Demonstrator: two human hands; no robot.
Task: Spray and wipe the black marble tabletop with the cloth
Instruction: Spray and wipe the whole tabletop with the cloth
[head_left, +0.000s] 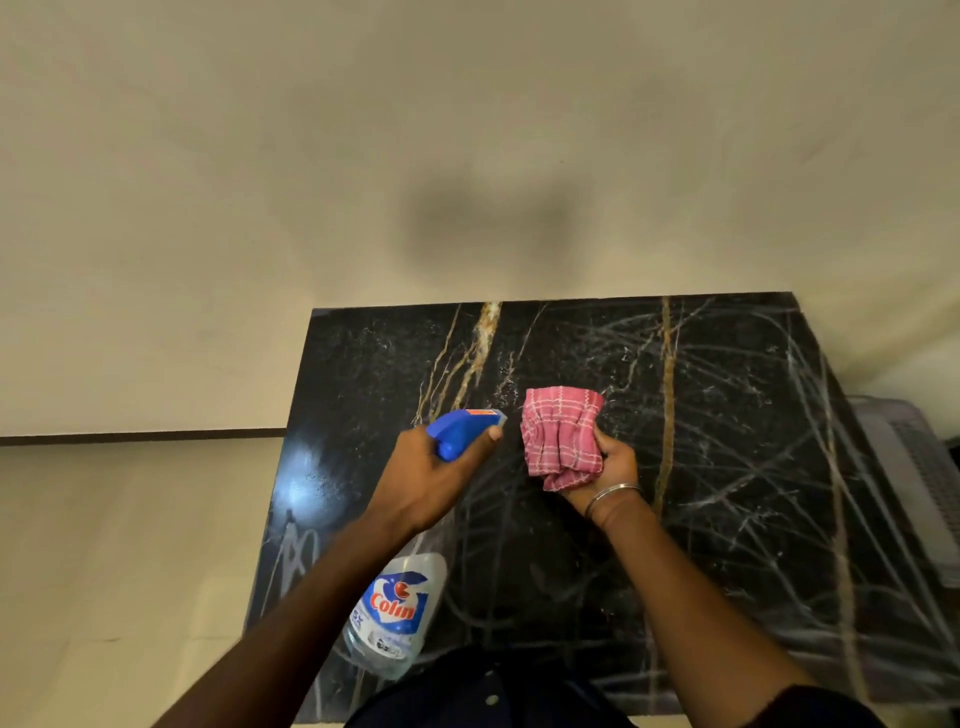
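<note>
The left hand (431, 483) grips the blue trigger head of the Colin spray bottle (397, 613). Its long axis runs from the person's body toward the wall (467, 130), nozzle pointing away and slightly right, over the black marble surface (727, 467). The right hand (608, 467), wearing a metal bangle (610, 496), holds the bunched pink checked cloth (561, 436) just beside the nozzle; whether it touches the marble I cannot tell. The surface has gold and white veins and stands against the beige wall. A grey plastic crate (904, 467) is at its right.
</note>
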